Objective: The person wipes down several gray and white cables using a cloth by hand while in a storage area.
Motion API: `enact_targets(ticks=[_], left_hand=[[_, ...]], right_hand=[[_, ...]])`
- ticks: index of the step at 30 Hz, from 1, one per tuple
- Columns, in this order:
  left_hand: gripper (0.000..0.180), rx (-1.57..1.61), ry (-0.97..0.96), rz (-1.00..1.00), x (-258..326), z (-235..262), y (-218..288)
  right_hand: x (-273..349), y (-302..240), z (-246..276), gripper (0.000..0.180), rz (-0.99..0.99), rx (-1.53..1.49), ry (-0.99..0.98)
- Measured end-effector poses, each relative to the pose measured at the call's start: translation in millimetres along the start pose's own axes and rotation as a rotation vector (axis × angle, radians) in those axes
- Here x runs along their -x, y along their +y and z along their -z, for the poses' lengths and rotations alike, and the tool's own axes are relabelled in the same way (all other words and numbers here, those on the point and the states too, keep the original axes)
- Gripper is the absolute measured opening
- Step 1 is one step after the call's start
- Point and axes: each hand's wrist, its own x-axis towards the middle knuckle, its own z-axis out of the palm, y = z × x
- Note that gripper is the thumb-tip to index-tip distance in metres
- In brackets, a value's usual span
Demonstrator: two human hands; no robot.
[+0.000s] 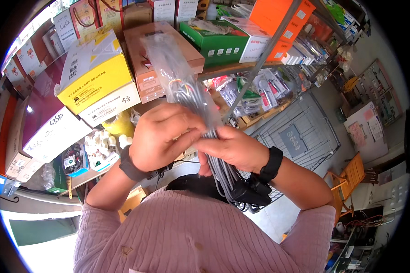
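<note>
A long bundle of grey cable (pixel 223 175) hangs at a slant in front of my chest, its upper part inside a clear plastic bag (pixel 165 48). Thin coloured wire ends show through the bag. My left hand (pixel 166 136) pinches the bag's edge beside the cable, fingers closed. Just right of it, my right hand (pixel 237 148) is closed round the bundle, with the thumb pressed on its front. Below the right hand, a black block-like part (pixel 249 191) sits against the cable's lower end; whether it is joined to it I cannot tell. Dark bands circle both wrists.
A shelf ahead carries a yellow box (pixel 95 75), a brown box (pixel 143 68), a green box (pixel 214 43) and orange boxes (pixel 278 20). Packaged goods (pixel 264 91) lie on a lower shelf. A grey wire cart (pixel 296 132) and a wooden folding chair (pixel 351 177) stand to the right.
</note>
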Motion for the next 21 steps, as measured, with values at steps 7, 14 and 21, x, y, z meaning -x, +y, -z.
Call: enact_targets(ticks=[7,14,21], left_hand=[[0.015,0.24,-0.017,0.179,12.4,-5.4,0.3],[0.018,0.944,0.298,0.727,46.8,-10.3,-23.5],[0.057,1.622,-0.005,0.908,27.7,-25.3,-34.2]], right_hand=[[-13.1,6.4,13.3,0.018,0.009,0.042,-0.11],[-6.2,5.1,7.2,0.016,-0.091,0.01,0.029],[-6.9,9.2,-3.4,0.016,-0.12,-0.011,0.038]])
